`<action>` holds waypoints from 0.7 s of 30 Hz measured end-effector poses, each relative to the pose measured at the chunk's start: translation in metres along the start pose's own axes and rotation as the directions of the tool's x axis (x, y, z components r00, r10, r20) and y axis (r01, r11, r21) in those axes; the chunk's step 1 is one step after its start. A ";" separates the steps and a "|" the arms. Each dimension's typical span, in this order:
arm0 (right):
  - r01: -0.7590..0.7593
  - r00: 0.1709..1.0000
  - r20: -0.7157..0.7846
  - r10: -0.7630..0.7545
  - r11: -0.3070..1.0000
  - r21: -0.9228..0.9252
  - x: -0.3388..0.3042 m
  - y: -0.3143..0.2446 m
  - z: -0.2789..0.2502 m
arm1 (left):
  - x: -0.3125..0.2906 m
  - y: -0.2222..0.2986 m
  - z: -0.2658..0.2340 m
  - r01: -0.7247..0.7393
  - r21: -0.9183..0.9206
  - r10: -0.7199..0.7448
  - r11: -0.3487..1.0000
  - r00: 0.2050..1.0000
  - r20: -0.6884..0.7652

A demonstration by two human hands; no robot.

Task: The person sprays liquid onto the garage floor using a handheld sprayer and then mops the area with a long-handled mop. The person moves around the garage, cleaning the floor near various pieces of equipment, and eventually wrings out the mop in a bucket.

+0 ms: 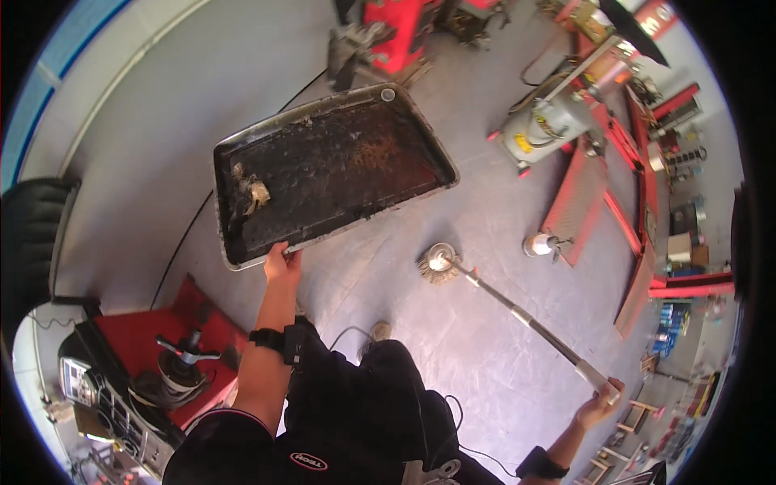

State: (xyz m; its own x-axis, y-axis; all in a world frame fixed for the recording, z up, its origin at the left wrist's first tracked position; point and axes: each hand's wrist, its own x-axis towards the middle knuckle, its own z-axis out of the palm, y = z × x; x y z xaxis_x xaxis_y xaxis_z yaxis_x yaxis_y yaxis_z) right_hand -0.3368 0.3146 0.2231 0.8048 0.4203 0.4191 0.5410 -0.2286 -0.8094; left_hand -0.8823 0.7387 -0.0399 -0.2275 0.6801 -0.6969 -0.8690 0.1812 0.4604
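Observation:
My left hand (282,263) is closed on the near rim of a large, shallow drip tray (323,166), its inside black with oily grime and a rusty patch. A crumpled, dirty tan rag or paper (259,192) lies in the tray's left part. Out to the right, my right hand (598,404) grips the pale end of a long mop handle (529,319). The round mop head (439,262), with grey strands around a metallic disc, rests on the floor between the tray and my right hand. The fingers under the tray's rim are hidden.
A red machine with a black clamp (187,356) stands at lower left. Red lift ramps (578,194), a grey wheeled tank (550,125) and a white container (539,245) are on the right. Red equipment (396,36) stands beyond the tray. A dark cable (184,242) runs along the floor.

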 end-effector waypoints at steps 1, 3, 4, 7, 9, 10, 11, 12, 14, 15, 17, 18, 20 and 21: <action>-0.008 1.000 -0.022 0.008 1.000 0.012 0.001 0.007 -0.005 | -0.022 -0.006 0.017 0.004 0.013 -0.004 1.000 0.999 0.044; -0.021 0.999 -0.047 0.023 0.999 0.042 0.009 0.020 0.001 | -0.058 -0.012 0.048 0.001 0.029 -0.004 1.000 0.995 0.098; -0.003 0.999 -0.045 0.004 1.000 0.023 0.015 0.020 -0.010 | -0.077 -0.029 0.078 0.031 0.028 -0.036 0.999 0.986 0.160; 0.047 0.998 -0.036 -0.047 0.999 0.000 0.035 0.019 -0.020 | -0.127 -0.065 0.147 0.103 0.032 -0.108 0.994 0.940 0.323; 0.075 0.996 -0.041 -0.075 0.997 0.013 0.054 0.010 -0.005 | -0.147 -0.079 0.183 0.141 0.054 -0.150 0.989 0.901 0.406; 0.081 0.996 -0.042 -0.080 0.997 0.017 0.065 0.004 0.004 | -0.158 -0.086 0.202 0.138 0.077 -0.158 0.987 0.890 0.428; 0.088 0.995 -0.045 -0.087 0.996 0.018 0.076 -0.001 0.013 | -0.166 -0.096 0.221 0.140 0.099 -0.170 0.985 0.877 0.449; 0.091 0.995 -0.042 -0.090 0.996 0.024 0.087 -0.003 0.023 | -0.175 -0.103 0.238 0.133 0.122 -0.175 0.984 0.867 0.467; 0.090 0.996 -0.026 -0.089 0.996 0.028 0.110 -0.009 0.037 | -0.187 -0.122 0.270 0.158 0.135 -0.205 0.978 0.841 0.500; 0.089 0.996 -0.010 -0.089 0.996 0.016 0.120 -0.014 0.046 | -0.191 -0.131 0.284 0.165 0.146 -0.217 0.975 0.825 0.522; 0.072 0.997 0.014 -0.072 0.997 -0.011 0.143 -0.022 0.060 | -0.192 -0.150 0.316 0.187 0.160 -0.245 0.969 0.793 0.558; 0.084 0.996 0.019 -0.083 0.996 -0.014 0.150 -0.023 0.062 | -0.194 -0.157 0.331 0.200 0.157 -0.255 0.967 0.775 0.578; 0.105 0.994 0.024 -0.104 0.994 -0.015 0.165 -0.020 0.068 | -0.203 -0.170 0.358 0.223 0.157 -0.272 0.962 0.735 0.621; 0.062 0.998 0.002 -0.062 0.997 0.050 0.171 -0.016 0.070 | -0.215 -0.175 0.372 0.214 0.175 -0.276 0.961 0.739 0.615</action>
State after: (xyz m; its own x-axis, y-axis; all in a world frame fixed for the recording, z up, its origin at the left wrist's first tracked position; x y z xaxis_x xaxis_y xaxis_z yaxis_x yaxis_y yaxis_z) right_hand -0.2247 0.4521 0.2788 0.7694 0.4352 0.4676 0.5767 -0.1583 -0.8015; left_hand -0.5180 0.8250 0.2345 0.3422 0.8891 -0.3041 -0.8071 0.4438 0.3894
